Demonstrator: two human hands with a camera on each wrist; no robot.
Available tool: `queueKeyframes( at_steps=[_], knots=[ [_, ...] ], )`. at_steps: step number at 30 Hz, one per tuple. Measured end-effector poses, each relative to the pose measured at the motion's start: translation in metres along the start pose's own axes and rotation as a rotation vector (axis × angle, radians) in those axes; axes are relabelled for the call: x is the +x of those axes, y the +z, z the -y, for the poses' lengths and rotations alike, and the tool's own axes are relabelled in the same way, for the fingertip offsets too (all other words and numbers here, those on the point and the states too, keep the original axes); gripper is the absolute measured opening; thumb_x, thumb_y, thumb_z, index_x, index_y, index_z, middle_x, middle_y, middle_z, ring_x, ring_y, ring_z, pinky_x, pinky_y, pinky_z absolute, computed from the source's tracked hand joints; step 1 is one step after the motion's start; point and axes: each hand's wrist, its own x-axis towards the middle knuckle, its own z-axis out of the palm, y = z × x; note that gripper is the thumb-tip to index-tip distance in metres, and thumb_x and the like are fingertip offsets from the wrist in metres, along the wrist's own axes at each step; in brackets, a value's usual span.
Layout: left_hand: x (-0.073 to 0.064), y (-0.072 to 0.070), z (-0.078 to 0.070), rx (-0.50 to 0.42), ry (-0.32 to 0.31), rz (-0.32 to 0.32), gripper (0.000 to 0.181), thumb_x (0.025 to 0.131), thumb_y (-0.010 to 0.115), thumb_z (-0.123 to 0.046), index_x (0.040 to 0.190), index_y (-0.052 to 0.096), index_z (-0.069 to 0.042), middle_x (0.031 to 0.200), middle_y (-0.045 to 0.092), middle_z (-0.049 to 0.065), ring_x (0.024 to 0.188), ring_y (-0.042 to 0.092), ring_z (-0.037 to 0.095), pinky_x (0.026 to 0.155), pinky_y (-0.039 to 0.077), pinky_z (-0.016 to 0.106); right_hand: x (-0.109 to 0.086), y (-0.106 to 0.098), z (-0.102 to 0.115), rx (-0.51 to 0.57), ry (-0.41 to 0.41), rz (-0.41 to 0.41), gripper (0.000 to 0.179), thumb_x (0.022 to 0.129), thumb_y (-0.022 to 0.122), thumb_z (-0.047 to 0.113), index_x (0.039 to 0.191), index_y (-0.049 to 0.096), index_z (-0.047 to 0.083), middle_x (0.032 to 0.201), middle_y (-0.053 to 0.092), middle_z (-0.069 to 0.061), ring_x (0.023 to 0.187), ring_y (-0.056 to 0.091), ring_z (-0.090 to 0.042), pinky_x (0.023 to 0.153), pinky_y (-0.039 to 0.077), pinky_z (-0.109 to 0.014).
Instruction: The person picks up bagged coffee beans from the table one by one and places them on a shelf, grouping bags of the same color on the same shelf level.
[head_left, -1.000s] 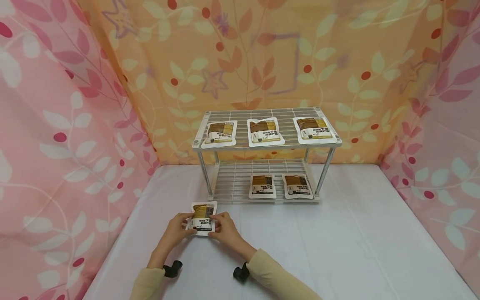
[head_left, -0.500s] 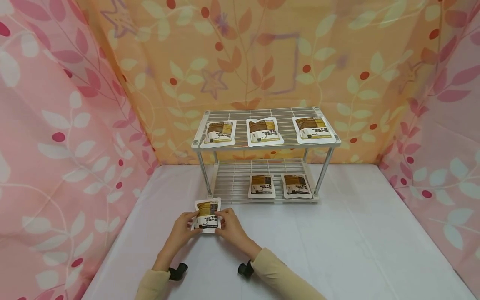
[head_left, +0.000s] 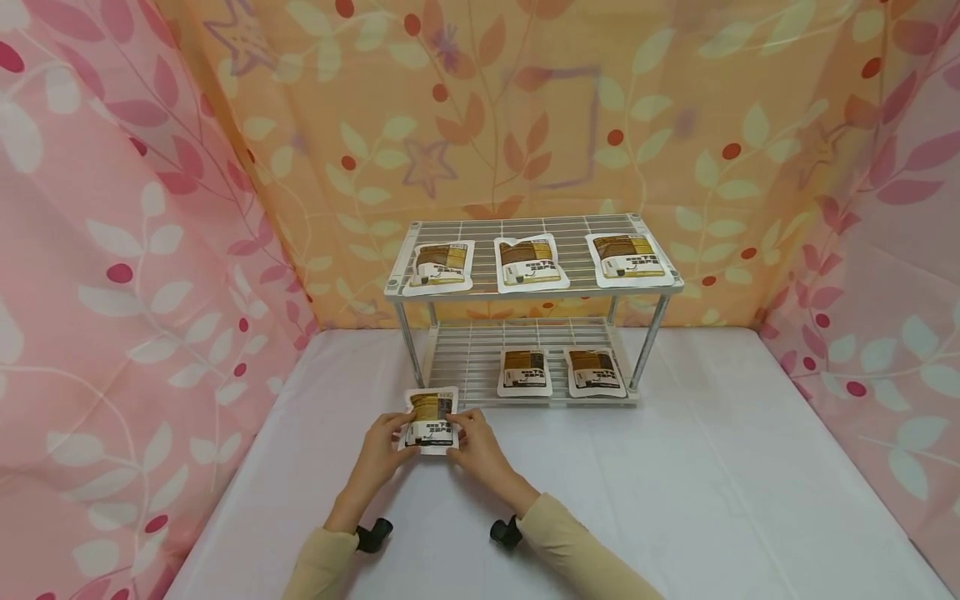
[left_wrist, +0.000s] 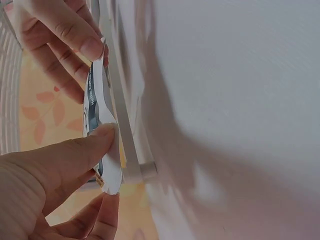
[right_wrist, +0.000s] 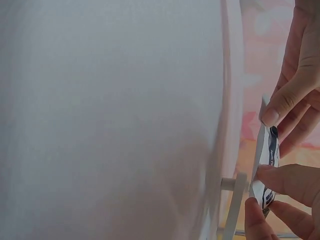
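Between both hands is a white pouch (head_left: 431, 423) with a brown-and-gold printed front, its face turned up toward the head camera. My left hand (head_left: 381, 448) pinches its left edge and my right hand (head_left: 480, 450) pinches the right edge. In the left wrist view the pouch (left_wrist: 106, 125) shows edge-on, thumbs pressing its near side and fingers behind. The right wrist view also has the pouch (right_wrist: 265, 160) from the side, held above the white cloth. In the head view its top edge overlaps the front left corner of the rack's lower shelf (head_left: 468, 367).
A two-tier wire rack (head_left: 525, 293) stands at the back of the white table (head_left: 675, 467). Three similar pouches lie across its top shelf, one of them a middle pouch (head_left: 531, 263). Two more, including a right-hand pouch (head_left: 595, 372), lie on the lower shelf. Patterned cloth walls (head_left: 135, 275) enclose the table.
Both hands have carried the pouch to the right and toward the rack, up to the lower shelf's front left corner. The pouches on the rack have stayed put.
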Motion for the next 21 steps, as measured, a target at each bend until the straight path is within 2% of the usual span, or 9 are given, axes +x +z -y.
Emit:
queueKeyframes(
  at_steps=[7,12,21],
  knots=[
    [0.007,0.009,-0.007,-0.012,0.055,-0.038,0.054,0.067,0.078,0.004,0.118,0.06,0.004,0.115,0.055,0.022,0.091,0.057,0.031,0.076,0.052,0.041,0.0,-0.008,-0.002,-0.048,-0.013,-0.04,0.06,0.07,0.075,-0.002,0.126,0.054,-0.001,0.114,0.049,-0.016,0.084,0.056,-0.019,0.069,0.05,-0.022],
    [0.012,0.015,-0.009,-0.011,0.117,-0.067,0.052,0.065,0.078,0.007,0.115,0.061,0.008,0.114,0.054,0.025,0.089,0.058,0.033,0.074,0.053,0.041,0.001,-0.012,-0.004,-0.091,-0.041,-0.072,0.06,0.069,0.075,-0.001,0.126,0.053,-0.003,0.115,0.048,-0.016,0.082,0.054,-0.017,0.068,0.048,-0.022],
    [0.02,0.023,-0.015,0.048,0.146,-0.056,0.05,0.066,0.077,0.006,0.114,0.062,0.005,0.113,0.055,0.02,0.101,0.055,0.033,0.077,0.052,0.04,0.004,-0.022,-0.009,-0.156,-0.042,-0.072,0.058,0.072,0.075,0.001,0.125,0.053,-0.004,0.116,0.049,-0.018,0.081,0.053,-0.016,0.065,0.048,-0.023]
  ],
)
